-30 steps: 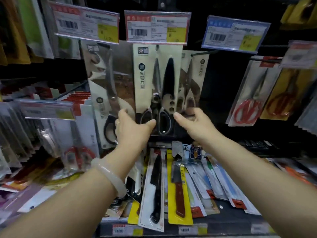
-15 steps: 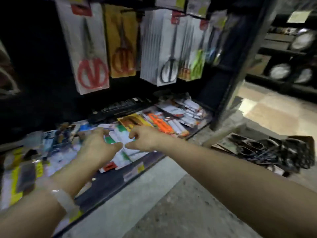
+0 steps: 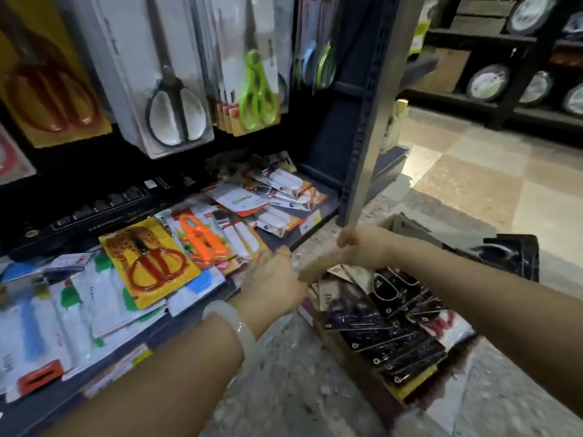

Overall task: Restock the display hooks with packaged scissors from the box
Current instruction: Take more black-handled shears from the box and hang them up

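While both bare forearms reached down toward the speckled floor point(image 3: 284, 389), the left hand point(image 3: 271, 279), a pale translucent bangle point(image 3: 233, 323) on its wrist, hovered at the near edge of the low dark shelf point(image 3: 176, 326) with its fingers loosely curled and nothing visibly in them. The right hand point(image 3: 362, 247) hung just beyond it, over the open brown cardboard box point(image 3: 407, 395) on the floor, wrist bent and fingers drooping toward the contents; motion blur made it impossible to tell whether those fingers pinched anything. Inside the box lay a fanned stack of dark, glossy carded scissor packs point(image 3: 388, 335), overlapping one another, each with a small hang-hole near one end. On the shelf beside the left hand lay a yellow giraffe-print card holding red-handled scissors point(image 3: 150, 263), next to an orange plastic tool on a card point(image 3: 202, 241) and a jumble of white-and-blue packets point(image 3: 47, 326). Above, hanging from the display, were black-handled scissors in a clear blister pack point(image 3: 170, 89) and green-handled scissors on a white card point(image 3: 255, 86), with red-handled scissors on a yellow card point(image 3: 50, 89) to their left. A grey steel upright point(image 3: 372, 121) framed the shelving bay.
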Motion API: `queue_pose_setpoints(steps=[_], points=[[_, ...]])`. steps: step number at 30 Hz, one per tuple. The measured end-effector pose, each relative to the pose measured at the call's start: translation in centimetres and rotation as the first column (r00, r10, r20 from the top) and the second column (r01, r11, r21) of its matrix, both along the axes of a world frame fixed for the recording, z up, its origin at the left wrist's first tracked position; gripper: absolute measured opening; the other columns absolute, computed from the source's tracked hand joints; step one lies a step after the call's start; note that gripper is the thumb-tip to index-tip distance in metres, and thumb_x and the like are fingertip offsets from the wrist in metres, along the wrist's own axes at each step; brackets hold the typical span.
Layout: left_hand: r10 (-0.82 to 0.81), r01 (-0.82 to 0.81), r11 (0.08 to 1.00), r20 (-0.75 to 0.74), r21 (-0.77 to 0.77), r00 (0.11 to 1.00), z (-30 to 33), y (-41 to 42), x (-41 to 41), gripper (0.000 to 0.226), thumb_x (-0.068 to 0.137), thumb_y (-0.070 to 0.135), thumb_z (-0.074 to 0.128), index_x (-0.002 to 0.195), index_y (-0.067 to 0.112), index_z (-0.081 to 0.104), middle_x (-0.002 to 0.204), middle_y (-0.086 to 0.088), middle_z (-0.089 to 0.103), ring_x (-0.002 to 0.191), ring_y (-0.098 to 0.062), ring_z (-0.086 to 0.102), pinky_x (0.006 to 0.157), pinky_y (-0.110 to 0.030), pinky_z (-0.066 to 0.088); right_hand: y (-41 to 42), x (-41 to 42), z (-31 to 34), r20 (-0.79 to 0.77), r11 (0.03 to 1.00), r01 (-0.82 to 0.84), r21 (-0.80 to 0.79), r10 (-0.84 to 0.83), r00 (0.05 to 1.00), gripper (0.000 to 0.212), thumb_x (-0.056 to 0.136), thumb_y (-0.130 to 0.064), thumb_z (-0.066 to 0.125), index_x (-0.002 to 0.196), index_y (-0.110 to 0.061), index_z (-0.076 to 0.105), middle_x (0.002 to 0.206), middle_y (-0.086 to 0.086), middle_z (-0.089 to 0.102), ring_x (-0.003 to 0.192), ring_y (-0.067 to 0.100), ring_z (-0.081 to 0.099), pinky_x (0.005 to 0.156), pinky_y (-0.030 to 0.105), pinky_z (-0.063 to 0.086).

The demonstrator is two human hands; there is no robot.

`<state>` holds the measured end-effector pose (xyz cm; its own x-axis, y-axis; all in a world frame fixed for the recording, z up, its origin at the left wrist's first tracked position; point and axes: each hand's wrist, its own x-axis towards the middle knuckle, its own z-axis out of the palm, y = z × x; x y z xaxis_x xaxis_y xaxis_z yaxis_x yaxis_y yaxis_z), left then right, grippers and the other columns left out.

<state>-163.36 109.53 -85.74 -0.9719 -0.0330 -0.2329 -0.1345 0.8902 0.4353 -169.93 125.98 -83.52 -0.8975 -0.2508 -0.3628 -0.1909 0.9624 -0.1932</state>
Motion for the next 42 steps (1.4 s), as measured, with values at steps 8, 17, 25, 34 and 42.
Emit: queue_pose_setpoints(steps=[8, 17, 25, 34, 42], points=[[-0.138, 0.154, 0.983, 0.157, -0.099, 0.978, -4.1, 10.0, -4.9, 0.053, 0.087, 0.036, 0.058, 0.133, 0.016, 0.041, 0.138, -0.012, 0.041, 0.128, -0.033, 0.039, 0.102, -0.042, 0.039, 10.6, -3.2, -2.7, 0.084, 0.973, 0.229, -0.004, -0.228, 0.97, 0.054, 0.085, -0.046, 0.061, 0.123, -0.008, 0.055, 0.122, 0.01, 0.06, 0.112, 0.027, 0.054, 0.079, 0.025, 0.037], [-0.173, 0.212, 0.969, 0.264, -0.126, 0.949, -7.1, 12.1, -6.3, 0.044, 0.088, 0.031, 0.058, 0.126, 0.013, 0.045, 0.13, -0.014, 0.045, 0.123, -0.034, 0.042, 0.095, -0.041, 0.041, 11.1, -4.9, -5.3, 0.183, 0.939, 0.345, 0.012, -0.341, 0.922, 0.06, 0.067, -0.04, 0.08, 0.112, -0.006, 0.061, 0.095, 0.004, 0.055, 0.101, 0.027, 0.059, 0.078, 0.028, 0.043], [-0.002, -0.165, 0.871, 0.338, 0.464, 0.941, -5.4, 12.2, -7.0, 0.059, 0.093, 0.053, 0.044, 0.13, 0.007, 0.048, 0.101, -0.005, 0.058, 0.093, -0.023, 0.058, 0.082, -0.028, 0.042, 12.3, -4.4, -3.0, 0.214, 0.742, 0.541, -0.395, -0.499, 0.84, 0.034, 0.075, -0.015, 0.076, 0.099, -0.005, 0.055, 0.088, 0.011, 0.062, 0.077, 0.024, 0.061, 0.068, 0.032, 0.052], [0.042, -0.578, 0.04, 0.576, 0.815, 0.816, -2.3, 11.8, -8.7, 0.014, 0.09, 0.018, 0.061, 0.084, 0.007, 0.066, 0.063, -0.009, 0.073, 0.05, -0.021, 0.068, 0.044, -0.03, 0.056, 10.1, -3.5, -1.9, 0.357, 0.442, 0.457, -0.772, -0.294, 0.887, 0.033, 0.075, -0.027, 0.074, 0.095, -0.009, 0.055, 0.083, 0.008, 0.069, 0.072, 0.022, 0.067, 0.071, 0.037, 0.058], [0.409, -0.541, 0.255, 0.418, 0.801, 0.811, -4.7, 6.5, -8.6, 0.022, 0.074, 0.008, 0.078, 0.093, 0.008, 0.067, 0.08, -0.008, 0.069, 0.055, -0.018, 0.066, 0.048, -0.026, 0.054, 13.2, -5.0, -7.1, 0.138, 0.914, 0.407, 0.007, -0.404, 0.905, 0.073, 0.071, -0.057, 0.07, 0.123, -0.009, 0.054, 0.118, 0.01, 0.06, 0.108, 0.027, 0.057, 0.088, 0.031, 0.044]])
